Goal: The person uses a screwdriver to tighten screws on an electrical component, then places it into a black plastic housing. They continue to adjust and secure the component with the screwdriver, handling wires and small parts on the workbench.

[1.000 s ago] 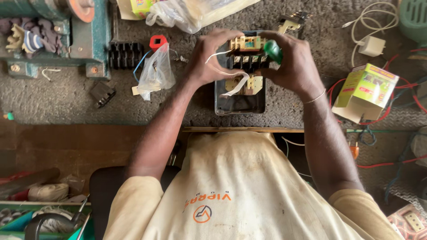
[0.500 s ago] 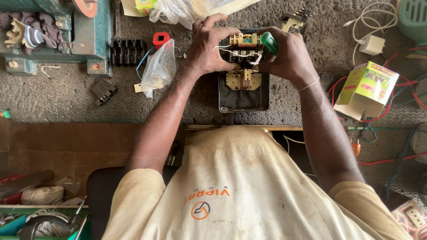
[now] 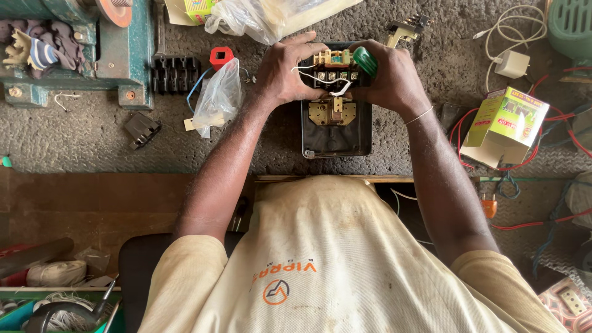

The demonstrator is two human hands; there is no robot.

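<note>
My left hand (image 3: 285, 71) grips the left side of a small electrical unit (image 3: 332, 68) with brass terminals, black screw blocks and white wires. On its right side my right hand (image 3: 387, 77) closes around a green-handled screwdriver (image 3: 364, 60) held against the unit. Both hands hold the unit above the far end of a black open metal box (image 3: 336, 132), which has a brass plate (image 3: 333, 113) inside. The box rests on a rough grey mat on the bench.
A clear plastic bag (image 3: 217, 98), a red part (image 3: 221, 57) and a black terminal block (image 3: 176, 74) lie left. A green machine (image 3: 80, 52) stands far left. A green-yellow carton (image 3: 505, 123), red wires and a white charger (image 3: 512, 63) lie right.
Both hands have lifted the electrical unit a little farther toward the back of the box, which uncovers the brass plate. The view has shifted slightly.
</note>
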